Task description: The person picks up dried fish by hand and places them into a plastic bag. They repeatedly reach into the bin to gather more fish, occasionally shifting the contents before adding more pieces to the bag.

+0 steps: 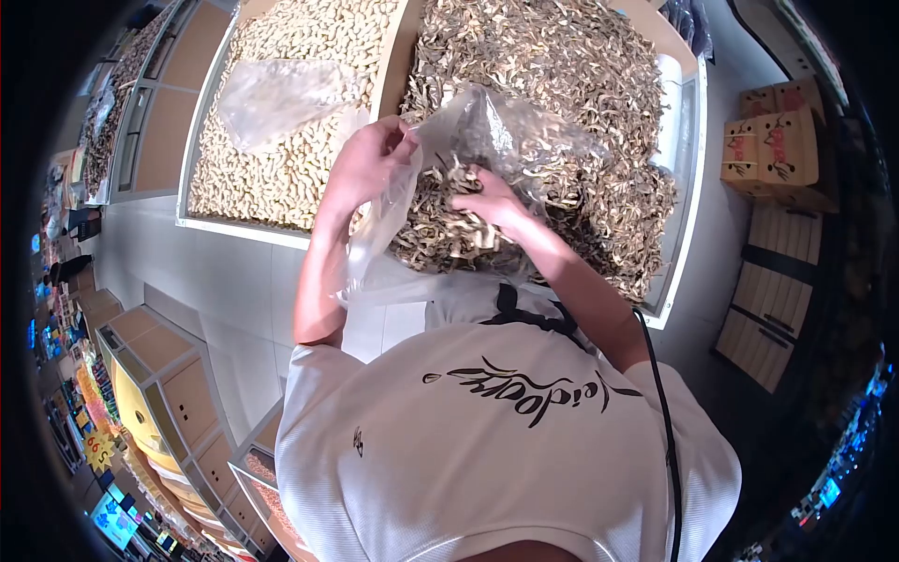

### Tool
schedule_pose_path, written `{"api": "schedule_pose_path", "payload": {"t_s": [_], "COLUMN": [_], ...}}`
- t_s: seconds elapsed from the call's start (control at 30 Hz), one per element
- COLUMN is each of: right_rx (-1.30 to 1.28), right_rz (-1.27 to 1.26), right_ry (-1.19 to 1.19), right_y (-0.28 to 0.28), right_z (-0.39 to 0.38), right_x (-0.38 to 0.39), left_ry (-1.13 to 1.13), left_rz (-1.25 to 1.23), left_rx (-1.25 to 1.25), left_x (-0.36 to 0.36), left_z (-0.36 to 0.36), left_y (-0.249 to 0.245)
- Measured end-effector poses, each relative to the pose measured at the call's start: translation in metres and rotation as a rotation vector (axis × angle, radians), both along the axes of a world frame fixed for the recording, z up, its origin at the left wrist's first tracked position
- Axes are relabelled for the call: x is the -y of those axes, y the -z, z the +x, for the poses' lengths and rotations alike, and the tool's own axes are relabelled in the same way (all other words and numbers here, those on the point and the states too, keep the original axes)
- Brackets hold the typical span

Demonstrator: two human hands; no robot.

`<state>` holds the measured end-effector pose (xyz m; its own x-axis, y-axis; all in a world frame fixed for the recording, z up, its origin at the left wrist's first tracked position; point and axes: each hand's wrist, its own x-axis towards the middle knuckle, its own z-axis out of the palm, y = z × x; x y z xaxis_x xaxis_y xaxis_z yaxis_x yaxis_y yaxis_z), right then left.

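Note:
My left hand point(376, 155) is closed on the edge of a clear plastic bag point(375, 245), pinching it near the wooden divider point(395, 66). The bag's film spreads out in front of me, over part of a heap of dried mushroom slices point(538, 56). My right hand point(492, 203) is among the brown and cream slices at the bag's mouth, its thumb and fingers curled around a clump of them. Some of its fingertips are hidden by the slices. Whether the slices just below my right hand lie inside the bag is hard to make out.
Left of the divider, unshelled peanuts point(272, 178) fill the other compartment, with another clear bag point(281, 98) on top. A white roll point(667, 112) lies at the bin's right side. Cardboard boxes point(773, 145) are stacked at right. A black cable point(667, 421) hangs down my right side.

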<state>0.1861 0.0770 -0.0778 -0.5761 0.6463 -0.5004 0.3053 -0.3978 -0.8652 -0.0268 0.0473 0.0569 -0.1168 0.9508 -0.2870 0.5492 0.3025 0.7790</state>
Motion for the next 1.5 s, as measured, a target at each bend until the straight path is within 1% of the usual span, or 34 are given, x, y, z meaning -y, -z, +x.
{"api": "schedule_pose_path", "payload": {"t_s": [0.03,0.07,0.13,0.17,0.2,0.27,0.3,0.33,0.37,0.4,0.43,0.47,0.53,0.63,0.77,0.87,0.9,1.0,1.13,1.2,1.23,1.3,1.33,1.37,1.5], "right_rx": [-0.016,-0.031,0.170,0.042,0.107,0.245,0.140,0.249,0.095,0.151,0.161,0.402,0.440,0.617,0.802,0.826,0.853,0.831,0.773,0.724,0.790,0.852,0.881,0.806,0.851], "right_rz": [0.115,0.231,0.419,0.432,0.497,0.616,0.666,0.518,0.750,0.648,0.720,0.798,0.921,0.924,0.900,0.903,0.780,0.929,0.962,1.018,0.865,0.751,0.693,0.866,0.753], "right_ry": [-0.058,-0.118,-0.224,-0.337,-0.345,-0.362,-0.362,-0.334,-0.172,-0.098,-0.046,-0.053,-0.026,-0.209,-0.260,-0.288,-0.337,-0.317,-0.228,-0.152,-0.123,-0.083,-0.065,-0.032,-0.022], "right_y": [-0.012,-0.021,-0.004,0.018,0.009,-0.029,-0.033,-0.051,-0.001,-0.014,-0.004,0.004,0.016,0.022,0.036,0.045,0.036,0.056,0.058,0.049,0.024,-0.012,-0.019,-0.009,-0.043], "right_z": [-0.014,-0.026,-0.042,-0.043,-0.038,-0.016,-0.001,0.012,0.030,0.045,0.063,0.080,0.110,0.119,0.115,0.112,0.108,0.117,0.135,0.147,0.145,0.147,0.148,0.159,0.161], "right_x": [0.000,0.001,0.008,0.002,0.003,0.009,0.003,0.003,0.000,-0.008,-0.017,-0.027,-0.040,-0.048,-0.052,-0.053,-0.056,-0.059,-0.066,-0.067,-0.066,-0.064,-0.063,-0.061,-0.057], "left_ry": [-0.040,-0.074,-0.146,-0.172,-0.196,-0.245,-0.246,-0.246,-0.246,-0.242,-0.237,-0.232,-0.212,-0.205,-0.202,-0.213,-0.213,-0.211,-0.211,-0.215,-0.218,-0.223,-0.225,-0.228,-0.223], "left_rz": [0.082,0.070,0.047,0.083,0.087,0.084,0.110,0.134,0.158,0.160,0.163,0.164,0.165,0.164,0.145,0.157,0.158,0.167,0.169,0.160,0.157,0.161,0.166,0.172,0.177], "left_rx": [0.055,0.052,0.049,0.064,0.089,0.148,0.176,0.205,0.233,0.237,0.241,0.245,0.287,0.327,0.319,0.339,0.326,0.302,0.302,0.306,0.310,0.308,0.303,0.297,0.293], "left_x": [0.001,0.000,-0.002,-0.003,-0.003,-0.002,-0.002,-0.002,-0.001,-0.001,-0.002,-0.003,-0.005,-0.008,-0.007,-0.002,-0.001,0.000,-0.001,-0.001,-0.002,-0.001,-0.002,-0.002,-0.002], "left_z": [-0.004,-0.007,-0.008,-0.010,-0.010,-0.007,-0.007,-0.007,-0.005,-0.003,-0.001,0.001,0.005,0.012,0.014,0.015,0.015,0.014,0.013,0.015,0.015,0.016,0.016,0.017,0.013], "left_y": [0.006,0.009,0.003,0.008,0.006,0.004,0.008,0.013,0.018,0.019,0.020,0.021,0.023,0.024,0.024,0.019,0.019,0.019,0.021,0.020,0.019,0.018,0.018,0.018,0.021]}}
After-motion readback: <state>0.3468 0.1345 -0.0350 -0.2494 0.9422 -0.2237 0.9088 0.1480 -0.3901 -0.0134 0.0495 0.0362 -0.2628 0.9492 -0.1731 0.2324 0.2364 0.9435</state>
